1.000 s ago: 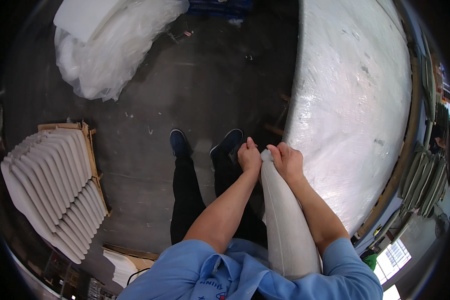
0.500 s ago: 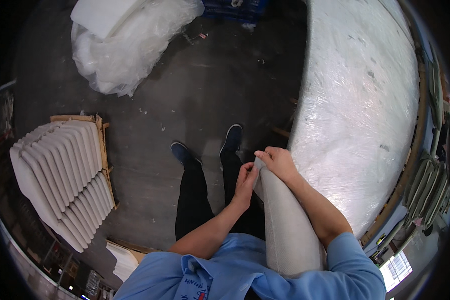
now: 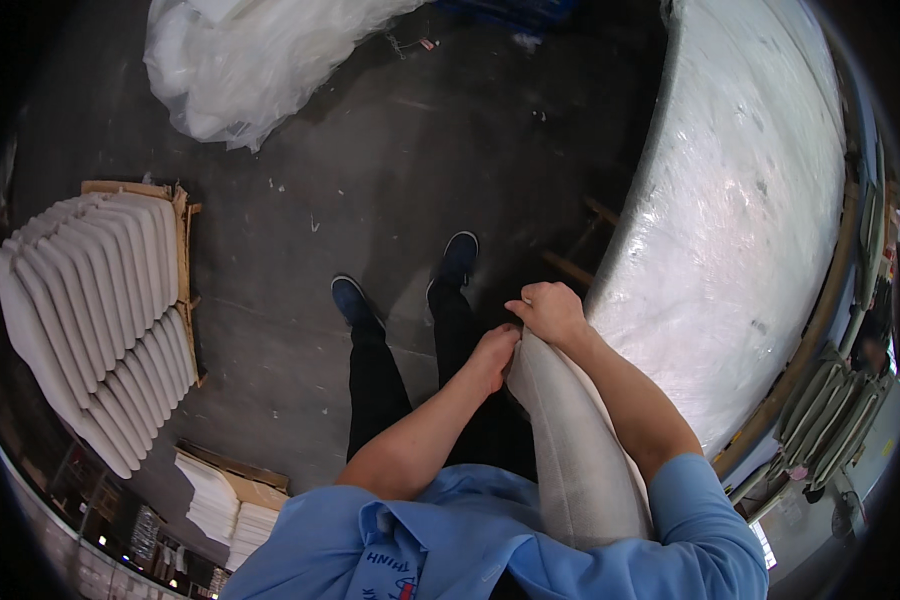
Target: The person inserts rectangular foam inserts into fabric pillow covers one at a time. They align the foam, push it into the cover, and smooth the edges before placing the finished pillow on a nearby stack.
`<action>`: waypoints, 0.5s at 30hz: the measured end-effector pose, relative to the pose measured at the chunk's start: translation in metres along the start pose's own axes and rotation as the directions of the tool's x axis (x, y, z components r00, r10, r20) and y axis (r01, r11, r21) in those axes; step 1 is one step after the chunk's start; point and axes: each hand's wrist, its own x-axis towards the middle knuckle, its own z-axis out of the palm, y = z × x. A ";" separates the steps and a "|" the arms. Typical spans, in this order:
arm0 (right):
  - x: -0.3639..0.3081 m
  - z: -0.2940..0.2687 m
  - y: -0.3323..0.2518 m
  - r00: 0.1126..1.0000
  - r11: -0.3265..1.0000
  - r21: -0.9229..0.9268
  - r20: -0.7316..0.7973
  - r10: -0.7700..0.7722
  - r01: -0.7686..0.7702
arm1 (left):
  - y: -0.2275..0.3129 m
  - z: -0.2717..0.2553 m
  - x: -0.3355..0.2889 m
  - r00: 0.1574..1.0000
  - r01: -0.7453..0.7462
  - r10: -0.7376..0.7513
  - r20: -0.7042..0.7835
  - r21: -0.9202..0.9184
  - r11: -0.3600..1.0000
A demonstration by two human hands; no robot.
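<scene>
A long pale grey fabric-covered cushion (image 3: 575,445) leans between my body and my right forearm, its near end against my blue shirt. At its narrow far end, my left hand (image 3: 494,357) is closed on the cover's edge on the left side. My right hand (image 3: 552,312) pinches the same end from the top right, the thumb pointing left. The two hands are close together at the tip. What lies between the fingertips is mostly hidden by the hands.
To the right is a large plastic-wrapped surface (image 3: 730,220) with a wooden edge. Rows of pale cushions (image 3: 90,310) stand in a cardboard-sided stack at left, with another stack (image 3: 210,500) below. Clear plastic sheeting (image 3: 260,70) lies at the far left on the dark floor (image 3: 370,180).
My left hand has turned and closed more tightly at the cushion's tip. My right hand has shifted slightly up. The whole view has swung, moving the left stack further left.
</scene>
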 end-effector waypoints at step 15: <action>-0.002 -0.024 -0.012 0.960 0.978 0.074 0.218 0.176 -0.196 | -0.057 0.006 -0.012 0.891 -0.366 0.297 -0.343 -0.155 0.918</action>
